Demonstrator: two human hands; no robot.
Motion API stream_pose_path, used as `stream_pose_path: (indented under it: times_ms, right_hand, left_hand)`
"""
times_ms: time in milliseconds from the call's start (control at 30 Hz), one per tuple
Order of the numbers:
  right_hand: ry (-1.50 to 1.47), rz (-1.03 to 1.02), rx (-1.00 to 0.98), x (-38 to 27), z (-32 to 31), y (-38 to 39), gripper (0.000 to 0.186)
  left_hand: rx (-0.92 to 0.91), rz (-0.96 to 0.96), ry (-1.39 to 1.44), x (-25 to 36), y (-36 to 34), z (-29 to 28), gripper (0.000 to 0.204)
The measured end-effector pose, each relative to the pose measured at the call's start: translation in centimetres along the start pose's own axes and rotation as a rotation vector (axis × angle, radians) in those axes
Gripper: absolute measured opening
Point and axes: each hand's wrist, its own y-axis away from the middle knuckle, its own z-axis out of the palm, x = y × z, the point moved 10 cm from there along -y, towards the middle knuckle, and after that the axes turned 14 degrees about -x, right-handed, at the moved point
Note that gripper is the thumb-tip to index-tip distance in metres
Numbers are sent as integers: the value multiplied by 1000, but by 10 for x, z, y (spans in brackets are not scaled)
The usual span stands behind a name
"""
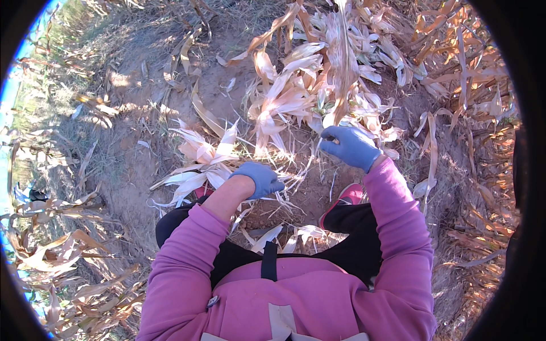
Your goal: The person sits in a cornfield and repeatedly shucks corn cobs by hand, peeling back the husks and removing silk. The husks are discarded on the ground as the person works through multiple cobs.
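Observation:
My left hand (259, 179), in a blue glove, is closed with its fingers curled under. Its palm side is hidden, so anything in it cannot be seen. Beside it lies a fan of pale dry corn husks (207, 150). Farther to the right, my right hand (350, 148), also gloved in blue, has thumb and fingers bent together in a pinch. A tiny pale bit shows at the fingers, too small to name. Just beyond that hand is a large heap of corn husks (284, 102). One long dry corn leaf (341, 62) crosses in front of the heap.
Dry corn stalks (478, 113) stand along the right, and more dry leaves (57, 256) are at the lower left. Bare brown soil (125, 142) with scattered straw lies to the left. My pink shoe (348, 196) is below my right hand; loose husks (270, 236) lie between my legs.

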Motion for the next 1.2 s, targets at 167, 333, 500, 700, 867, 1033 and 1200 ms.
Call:
stream_pose_path:
  times_ms: [167, 333, 500, 700, 867, 1033, 1200]
  right_hand:
    - [-6, 21, -60, 1, 11, -4, 35]
    - [-28, 8, -119, -4, 26, -8, 40]
    - [134, -11, -295, -17, 67, -16, 40]
    - [29, -291, -588, -62, 114, -3, 43]
    - [84, -115, -507, -39, 99, -7, 42]
    - [54, -47, -469, -14, 99, -18, 45]
    - [-119, -117, -289, 9, 98, -53, 40]
  left_hand:
    - [185, 83, 33, 3, 6, -20, 43]
    - [440, 156, 177, 6, 25, -34, 63]
    - [404, 223, 387, 15, 28, -43, 74]
    - [152, 514, 653, 51, 31, -41, 69]
    - [459, 463, 756, 3, 55, -72, 34]
    - [1282, 492, 593, -42, 137, -116, 21]
    - [1260, 655, 1331, -87, 117, -104, 22]
